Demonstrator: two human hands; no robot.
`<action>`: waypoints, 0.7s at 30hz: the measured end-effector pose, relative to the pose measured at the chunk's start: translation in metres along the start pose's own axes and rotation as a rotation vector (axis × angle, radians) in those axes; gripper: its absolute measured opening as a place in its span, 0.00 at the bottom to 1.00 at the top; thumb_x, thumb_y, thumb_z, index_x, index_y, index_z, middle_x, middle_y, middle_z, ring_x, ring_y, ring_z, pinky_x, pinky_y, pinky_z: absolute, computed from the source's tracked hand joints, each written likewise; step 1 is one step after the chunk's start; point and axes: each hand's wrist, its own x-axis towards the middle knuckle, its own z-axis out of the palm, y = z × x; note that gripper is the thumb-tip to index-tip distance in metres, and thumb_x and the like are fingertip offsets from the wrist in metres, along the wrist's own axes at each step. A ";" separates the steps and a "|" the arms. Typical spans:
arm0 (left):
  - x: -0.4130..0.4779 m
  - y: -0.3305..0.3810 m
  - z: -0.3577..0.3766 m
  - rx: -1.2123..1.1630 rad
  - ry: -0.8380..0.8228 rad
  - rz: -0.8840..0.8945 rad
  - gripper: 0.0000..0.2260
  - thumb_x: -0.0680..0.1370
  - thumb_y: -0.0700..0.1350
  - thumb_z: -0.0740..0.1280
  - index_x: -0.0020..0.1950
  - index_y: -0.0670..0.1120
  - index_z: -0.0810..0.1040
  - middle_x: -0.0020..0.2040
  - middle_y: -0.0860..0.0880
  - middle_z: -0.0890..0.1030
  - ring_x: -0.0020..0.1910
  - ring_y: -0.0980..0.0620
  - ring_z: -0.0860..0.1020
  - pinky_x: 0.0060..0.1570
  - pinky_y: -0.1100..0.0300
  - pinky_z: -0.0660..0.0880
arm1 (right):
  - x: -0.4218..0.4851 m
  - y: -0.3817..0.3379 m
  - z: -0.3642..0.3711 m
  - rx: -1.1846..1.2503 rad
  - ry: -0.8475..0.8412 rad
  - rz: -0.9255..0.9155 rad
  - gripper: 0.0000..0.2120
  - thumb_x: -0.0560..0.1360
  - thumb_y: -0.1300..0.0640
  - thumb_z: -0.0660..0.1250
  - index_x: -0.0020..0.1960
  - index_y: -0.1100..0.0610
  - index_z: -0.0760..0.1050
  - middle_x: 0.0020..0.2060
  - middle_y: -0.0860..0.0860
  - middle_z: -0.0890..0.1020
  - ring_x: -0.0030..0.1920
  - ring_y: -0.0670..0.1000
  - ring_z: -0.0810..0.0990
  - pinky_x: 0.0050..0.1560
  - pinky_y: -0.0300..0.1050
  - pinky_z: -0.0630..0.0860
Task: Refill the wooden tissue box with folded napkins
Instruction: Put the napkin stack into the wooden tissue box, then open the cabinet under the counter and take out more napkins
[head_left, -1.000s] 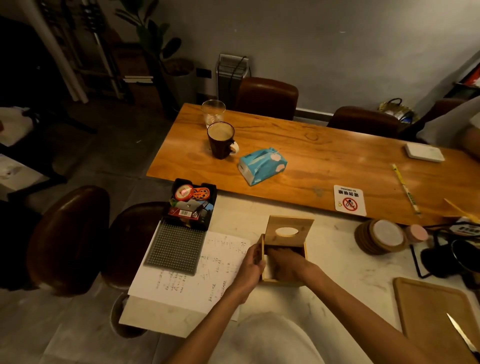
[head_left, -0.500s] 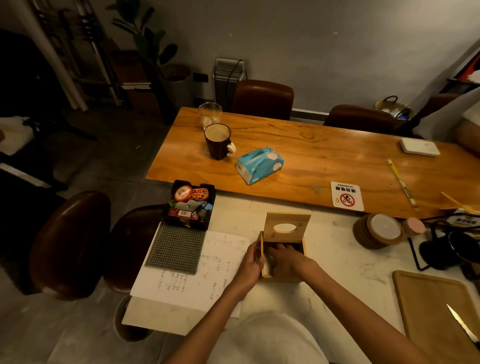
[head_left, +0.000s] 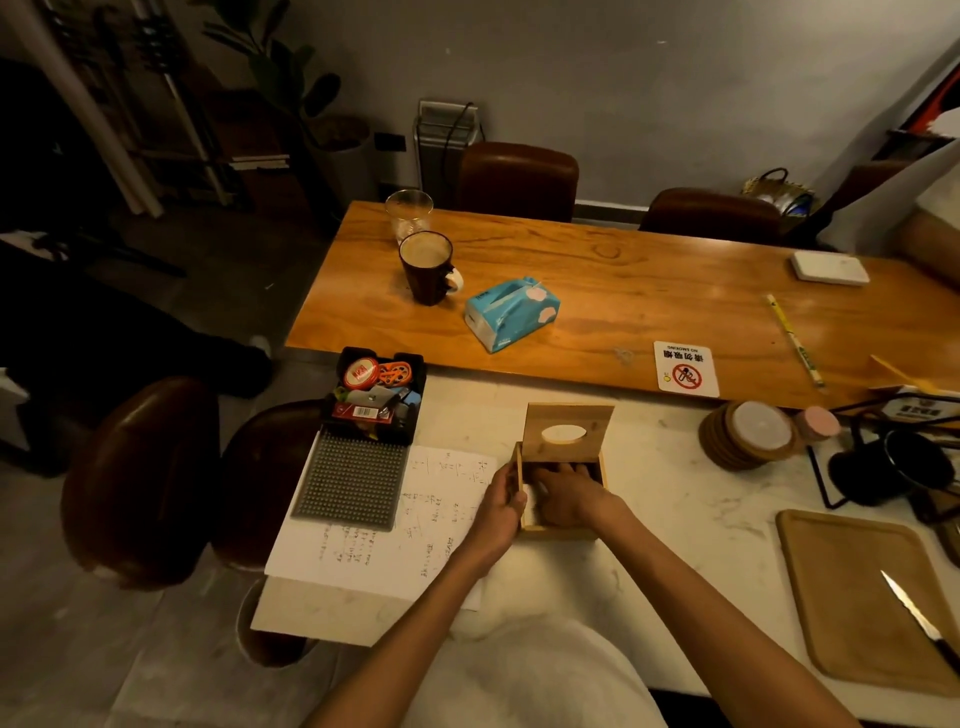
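The wooden tissue box stands on the white marble surface, its lid with the oval slot tipped up on the far side. The right hand lies flat inside it, fingers stretched together and pressed down toward the far wall; a pale strip of folded napkins shows beside the palm, the rest hidden under the hand. The left hand clasps the box's left wall, its fingers curled on the rim.

Left of that hand, a handwritten sheet overhangs the surface's edge, the writing too small to read, with a studded grey mat and a black tray of small items on it. Right of the box the marble is bare up to a stack of coasters. A wooden board with a knife is cut off at the frame edge. Beyond the fingers lie a blue tissue pack and a sign reading "NO SMOKING".
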 end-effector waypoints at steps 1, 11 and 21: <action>-0.001 0.001 0.000 0.001 -0.006 0.005 0.22 0.83 0.37 0.55 0.77 0.46 0.59 0.74 0.45 0.66 0.74 0.47 0.64 0.72 0.52 0.64 | 0.001 0.001 0.002 -0.003 -0.005 0.012 0.28 0.77 0.51 0.59 0.75 0.42 0.56 0.76 0.54 0.57 0.75 0.65 0.52 0.72 0.61 0.58; 0.010 -0.012 0.003 -0.058 -0.015 0.015 0.23 0.82 0.36 0.55 0.76 0.48 0.59 0.73 0.44 0.69 0.71 0.46 0.68 0.70 0.50 0.68 | 0.003 0.003 0.014 -0.017 -0.110 0.001 0.26 0.78 0.42 0.52 0.75 0.41 0.55 0.77 0.54 0.56 0.75 0.64 0.53 0.73 0.62 0.54; -0.039 -0.019 0.014 0.367 0.256 0.242 0.20 0.83 0.46 0.57 0.75 0.47 0.62 0.70 0.45 0.71 0.69 0.47 0.70 0.61 0.60 0.67 | -0.059 0.015 0.060 0.241 0.660 -0.260 0.15 0.81 0.54 0.56 0.64 0.53 0.76 0.63 0.52 0.78 0.68 0.55 0.71 0.70 0.54 0.66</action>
